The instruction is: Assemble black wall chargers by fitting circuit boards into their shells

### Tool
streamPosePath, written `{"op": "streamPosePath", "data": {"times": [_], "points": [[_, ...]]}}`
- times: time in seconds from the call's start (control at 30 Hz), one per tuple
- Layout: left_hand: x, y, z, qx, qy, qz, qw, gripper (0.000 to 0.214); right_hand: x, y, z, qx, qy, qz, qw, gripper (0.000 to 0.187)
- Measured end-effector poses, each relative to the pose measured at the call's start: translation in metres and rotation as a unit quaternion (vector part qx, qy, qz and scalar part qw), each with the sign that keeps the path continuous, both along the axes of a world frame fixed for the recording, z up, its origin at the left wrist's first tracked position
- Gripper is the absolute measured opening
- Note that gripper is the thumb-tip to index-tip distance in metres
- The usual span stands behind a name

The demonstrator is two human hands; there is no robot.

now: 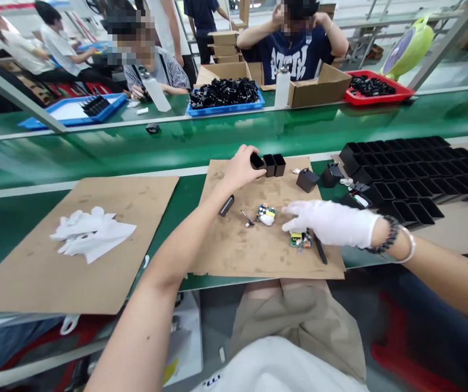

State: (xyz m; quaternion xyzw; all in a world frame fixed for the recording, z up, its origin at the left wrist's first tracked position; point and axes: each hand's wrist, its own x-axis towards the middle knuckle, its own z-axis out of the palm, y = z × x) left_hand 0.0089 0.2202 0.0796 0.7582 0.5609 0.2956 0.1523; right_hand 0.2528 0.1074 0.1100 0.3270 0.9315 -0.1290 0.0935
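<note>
At the back of the cardboard sheet, my bare left hand is closed around an open-topped black plastic case. Two similar black cases stand right beside it. My right hand, in a white glove, is slightly blurred, its fingers stretched out and apart with nothing seen between them. Below its palm lies a small circuit board, partly covered, beside a dark-handled tool. Left of the gloved fingertips sits another circuit board. A small pen-like piece and a black part lie nearer my left forearm.
Rows of black cases fill the right side. Two closed-looking black units stand before them. White gloves lie on the left cardboard. Beyond the green conveyor are a blue tray, a red tray and several seated people.
</note>
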Motion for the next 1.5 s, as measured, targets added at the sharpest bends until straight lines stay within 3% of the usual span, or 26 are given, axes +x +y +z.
{"op": "streamPosePath", "data": {"times": [0.1, 0.17, 0.23, 0.33, 0.4, 0.47, 0.53, 0.6, 0.63, 0.67, 0.73, 0.8, 0.83, 0.87, 0.97, 1.07, 1.17, 1.27, 1.37, 1.5], "points": [[-0.005, -0.077, 0.014, 0.078, 0.038, -0.004, 0.996, 0.022, 0.002, -0.006, 0.012, 0.056, -0.058, -0.123, 0.989, 0.047], [-0.006, -0.132, 0.011, 0.089, 0.061, -0.016, 0.994, 0.021, -0.007, -0.013, 0.014, 0.058, -0.098, -0.186, 0.976, 0.038], [-0.005, -0.176, -0.006, 0.114, 0.067, 0.037, 0.99, 0.026, -0.022, -0.021, 0.007, 0.04, -0.119, -0.206, 0.97, 0.037], [0.002, -0.21, -0.04, 0.108, 0.052, 0.156, 0.981, 0.034, -0.043, -0.03, -0.011, 0.037, -0.109, -0.224, 0.968, 0.039], [0.009, -0.218, -0.055, 0.066, 0.045, 0.203, 0.976, 0.03, -0.047, -0.031, -0.016, 0.034, -0.103, -0.234, 0.966, 0.037], [0.016, -0.221, -0.058, 0.021, 0.023, 0.217, 0.976, 0.027, -0.042, -0.026, -0.013, 0.023, -0.103, -0.235, 0.966, 0.033], [0.019, -0.224, -0.055, -0.023, -0.022, 0.184, 0.982, 0.047, -0.026, -0.019, -0.006, -0.008, -0.072, -0.232, 0.97, 0.03], [0.015, -0.225, -0.053, -0.072, -0.09, 0.125, 0.985, 0.074, -0.006, -0.014, 0.0, -0.093, 0.054, -0.241, 0.965, 0.032], [0.011, -0.224, -0.054, -0.101, -0.13, 0.096, 0.982, 0.085, 0.005, -0.014, 0.0, -0.156, 0.15, -0.249, 0.944, 0.035], [0.006, -0.222, -0.056, -0.13, -0.173, 0.071, 0.974, 0.093, 0.015, -0.016, -0.003, -0.224, 0.249, -0.261, 0.906, 0.038], [-0.005, -0.214, -0.063, -0.192, -0.254, 0.035, 0.947, 0.099, 0.028, -0.024, -0.012, -0.331, 0.404, -0.297, 0.8, 0.045], [-0.011, -0.205, -0.068, -0.239, -0.302, 0.017, 0.923, 0.092, 0.03, -0.038, -0.026, -0.377, 0.485, -0.335, 0.714, 0.043], [-0.012, -0.201, -0.067, -0.247, -0.312, 0.015, 0.917, 0.086, 0.028, -0.046, -0.032, -0.376, 0.509, -0.344, 0.693, 0.039], [-0.011, -0.199, -0.065, -0.241, -0.316, 0.015, 0.918, 0.079, 0.023, -0.054, -0.037, -0.36, 0.527, -0.343, 0.689, 0.035], [-0.002, -0.205, -0.045, -0.193, -0.317, -0.009, 0.928, 0.065, 0.004, -0.077, -0.04, -0.243, 0.585, -0.305, 0.711, 0.032], [0.006, -0.223, -0.015, -0.18, -0.308, -0.066, 0.932, 0.065, -0.01, -0.097, -0.03, -0.117, 0.628, -0.263, 0.723, 0.035], [0.009, -0.237, 0.012, -0.17, -0.291, -0.094, 0.937, 0.068, -0.013, -0.111, -0.018, -0.04, 0.613, -0.193, 0.765, 0.031], [0.009, -0.243, 0.03, -0.16, -0.271, -0.101, 0.944, 0.064, -0.008, -0.12, -0.009, -0.031, 0.589, -0.131, 0.797, 0.05], [0.012, -0.244, 0.04, -0.162, -0.264, -0.104, 0.945, 0.065, -0.001, -0.125, -0.004, -0.057, 0.572, -0.112, 0.81, 0.063], [0.019, -0.246, 0.048, -0.147, -0.249, -0.108, 0.951, 0.066, 0.003, -0.129, 0.001, -0.088, 0.591, -0.171, 0.783, 0.054]]}}
